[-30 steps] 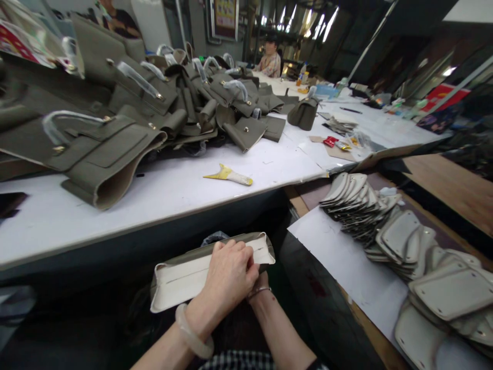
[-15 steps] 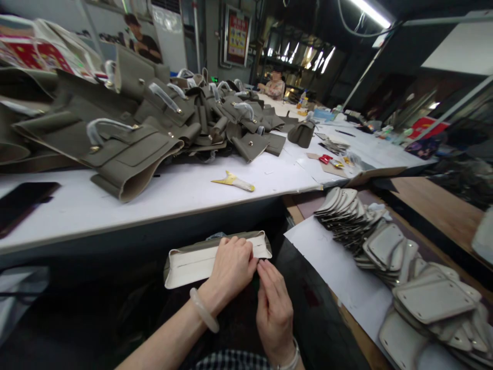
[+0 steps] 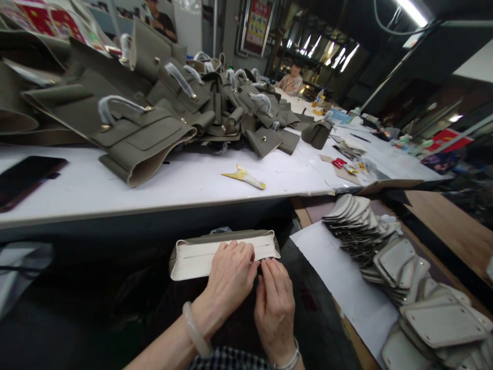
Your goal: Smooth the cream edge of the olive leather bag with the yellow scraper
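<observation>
An olive bag part with a pale cream underside (image 3: 192, 259) lies across my lap, below the table edge. My left hand (image 3: 230, 277) lies over its right half with fingers curled down, gripping it. Just to the right, my right hand (image 3: 274, 308) has its fingertips pressed against the near edge of the part, fingers held together. A pale bangle sits on my left wrist and a thin bracelet on my right.
On the white table (image 3: 154, 190) lie a heap of olive handbags (image 3: 154, 113), a yellow scraper (image 3: 244, 177) and a dark phone (image 3: 26, 177). Several cream oval panels (image 3: 389, 252) are stacked on paper at my right. Another person (image 3: 291, 82) sits far off.
My right hand came out from under the left wrist and rose to the part's near edge. My view shifted, so the part sits slightly further right.
</observation>
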Motion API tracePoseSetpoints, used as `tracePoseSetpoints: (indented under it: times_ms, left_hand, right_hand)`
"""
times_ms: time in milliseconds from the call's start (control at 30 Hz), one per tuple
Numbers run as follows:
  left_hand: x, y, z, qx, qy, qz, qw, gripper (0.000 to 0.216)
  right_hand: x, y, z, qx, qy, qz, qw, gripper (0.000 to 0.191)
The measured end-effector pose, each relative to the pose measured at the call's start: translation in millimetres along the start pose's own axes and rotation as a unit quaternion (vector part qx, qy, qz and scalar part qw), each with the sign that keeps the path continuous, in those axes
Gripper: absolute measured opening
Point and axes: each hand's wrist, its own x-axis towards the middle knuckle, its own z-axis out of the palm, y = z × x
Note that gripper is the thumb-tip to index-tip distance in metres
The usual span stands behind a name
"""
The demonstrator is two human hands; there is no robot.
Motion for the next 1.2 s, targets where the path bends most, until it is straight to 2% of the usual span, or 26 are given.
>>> tracePoseSetpoints:
  times_ms: [300, 667, 1200]
  left_hand:
    - [-7, -8, -3, 0.006, 0.018, 0.017, 1.000, 0.017]
    - [-17, -15, -7, -0.013, 0.008, 0.004, 1.000, 0.016]
    - [-38, -34, -21, -0.011, 0.012, -0.032, 0.999, 0.015]
  right_hand:
    - [-6, 1, 7, 0.010, 0.002, -0.008, 1.000, 0.033]
    - [-12, -16, 18, 0.049, 0.030, 0.012, 0.998, 0.039]
    - [-9, -46, 26, 0.069, 0.023, -0.032, 0.997, 0.048]
